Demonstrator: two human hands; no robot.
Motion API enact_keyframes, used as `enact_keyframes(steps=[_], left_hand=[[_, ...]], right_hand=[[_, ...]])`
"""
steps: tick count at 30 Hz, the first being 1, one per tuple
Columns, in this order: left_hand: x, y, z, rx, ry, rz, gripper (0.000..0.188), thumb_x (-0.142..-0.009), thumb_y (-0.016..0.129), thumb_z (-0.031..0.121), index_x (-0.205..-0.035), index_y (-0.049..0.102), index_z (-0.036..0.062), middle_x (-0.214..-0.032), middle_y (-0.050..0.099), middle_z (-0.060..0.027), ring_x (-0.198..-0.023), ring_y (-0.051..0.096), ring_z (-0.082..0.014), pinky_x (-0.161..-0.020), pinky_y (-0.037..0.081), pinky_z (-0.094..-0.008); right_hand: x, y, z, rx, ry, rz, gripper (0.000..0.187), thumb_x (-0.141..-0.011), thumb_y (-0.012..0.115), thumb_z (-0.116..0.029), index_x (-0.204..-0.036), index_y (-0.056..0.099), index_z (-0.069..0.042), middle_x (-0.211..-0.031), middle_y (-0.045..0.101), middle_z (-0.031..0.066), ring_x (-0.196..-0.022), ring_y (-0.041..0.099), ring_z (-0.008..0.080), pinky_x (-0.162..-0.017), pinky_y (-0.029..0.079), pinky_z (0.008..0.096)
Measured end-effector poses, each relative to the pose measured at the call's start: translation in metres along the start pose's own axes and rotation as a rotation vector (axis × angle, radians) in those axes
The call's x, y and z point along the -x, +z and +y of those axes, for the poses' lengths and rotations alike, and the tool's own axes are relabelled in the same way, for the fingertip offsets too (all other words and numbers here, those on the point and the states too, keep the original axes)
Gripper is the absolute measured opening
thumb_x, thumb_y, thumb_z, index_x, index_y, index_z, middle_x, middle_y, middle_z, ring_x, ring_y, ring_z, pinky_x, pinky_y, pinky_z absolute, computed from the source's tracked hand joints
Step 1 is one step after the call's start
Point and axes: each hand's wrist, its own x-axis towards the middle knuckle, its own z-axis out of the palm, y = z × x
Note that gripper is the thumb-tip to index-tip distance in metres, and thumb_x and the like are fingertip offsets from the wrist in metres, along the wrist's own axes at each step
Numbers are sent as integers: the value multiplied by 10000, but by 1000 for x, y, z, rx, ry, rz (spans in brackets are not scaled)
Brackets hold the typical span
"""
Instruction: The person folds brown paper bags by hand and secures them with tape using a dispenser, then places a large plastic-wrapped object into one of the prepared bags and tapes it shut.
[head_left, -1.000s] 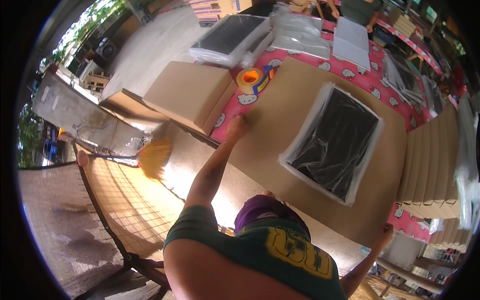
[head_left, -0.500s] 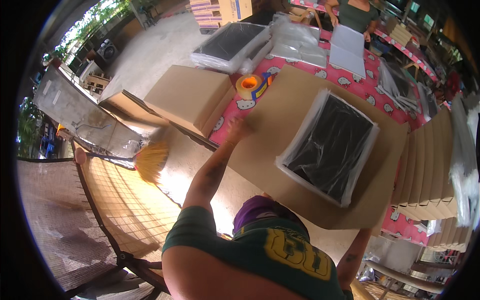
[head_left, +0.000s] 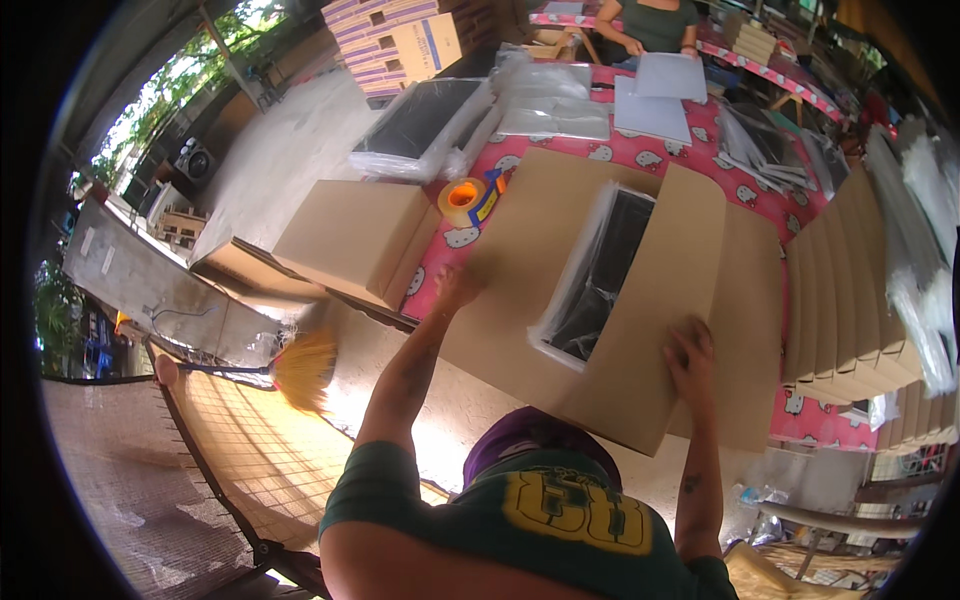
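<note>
A large brown cardboard sheet [head_left: 515, 300] lies on the table. Its right part is folded up and over as a flap [head_left: 665, 290]. Under that flap, partly covered, is a flat dark panel [head_left: 605, 265] in clear plastic wrap with a pale border; its right side is hidden. My left hand [head_left: 459, 287] is closed at the sheet's left edge, fingers curled there. On top of the flap, near its right fold, my right hand [head_left: 692, 358] presses with fingers spread.
A tape dispenser [head_left: 468, 202] and a cardboard box [head_left: 350, 235] sit left of the sheet. Wrapped panels [head_left: 420, 125] lie beyond on the pink patterned tablecloth [head_left: 510, 150]. Folded cardboard [head_left: 835, 290] stands at the right. Across the table, a person [head_left: 655, 30] handles white sheets [head_left: 668, 78].
The cardboard's right part has been folded over the wrapped panel. My right hand has come from beneath the near right edge onto the flap. My left hand stays at the left edge.
</note>
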Motion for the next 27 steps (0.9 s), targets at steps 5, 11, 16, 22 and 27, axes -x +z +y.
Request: enact_keyframes(steps=[5, 11, 16, 22, 27], left_hand=[[39, -6, 71, -147, 153, -152, 510, -852, 627, 398, -1260, 622, 92, -1354, 540, -155, -1272, 439, -396, -1002, 406, -559], [47, 23, 33, -101, 318, 222, 365, -844, 627, 224, -1184, 632, 89, -1227, 614, -164, -1114, 561, -351, -928, 440, -506], [63, -26, 79, 638, 423, -183, 361, -841, 669, 188, -1190, 600, 130, -1128, 660, -110, -1061, 614, -291, -868, 487, -474], [59, -116, 94, 1325, 301, -571, 442, -874, 656, 90, -1281, 496, 26, -1094, 659, -106, -1013, 643, -198, -881, 526, -370], [103, -99, 170, 427, 719, -506, 389, -885, 626, 120, -1246, 597, -20, -990, 689, -189, -871, 688, -258, -767, 558, -361]], right_hand=[[10, -14, 20, 81, 63, 61, 391, -867, 716, -243, -1244, 669, -150, -1490, 426, 172, -1397, 384, 359, -1131, 340, 472], [6, 14, 13, 57, 12, 100, 400, -867, 712, -272, -1248, 647, -170, -1474, 435, 152, -1408, 354, 359, -1128, 314, 520], [10, 6, 18, 84, 11, 107, 395, -870, 703, -281, -1245, 641, -173, -1471, 430, 155, -1417, 333, 365, -1116, 301, 559], [1, -6, -2, 132, 24, 5, 537, -849, 707, -351, -1349, 558, -225, -1525, 364, 140, -1454, 264, 353, -1117, 228, 646], [-5, -7, -2, 207, 70, -114, 622, -848, 670, -433, -1422, 494, -271, -1578, 301, 108, -1496, 178, 340, -1147, 123, 674]])
